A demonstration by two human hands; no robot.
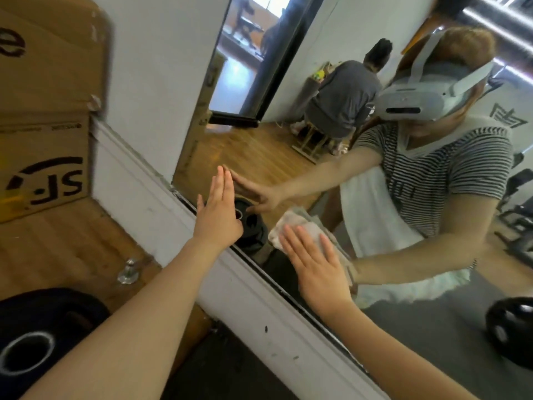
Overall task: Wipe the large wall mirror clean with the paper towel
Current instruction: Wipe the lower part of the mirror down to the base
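Item 1, nearest: a dark weight plate [34,339] at my lower left on the floor, cut off by the frame edge, and a small metal fitting [129,271] beyond it whose kind I cannot make out.

Item 2: my right hand [317,269], fingers straight and together, palm pressing the paper towel [294,226] flat against the mirror [259,157] low down, near the white frame [248,290]. The towel is crumpled; my palm hides most of it.

Item 3: my left hand [220,210], released, fingers straight, holding nothing, fingertips meeting their reflection on the glass just above the frame, left of the towel.

Item 4: cardboard boxes [43,157] against the wall, lettering blurred and partly cut off.

Item 5, farthest, reflected only: a person in a striped shirt and headset, and a seated person [346,96] seen from behind; details soft.
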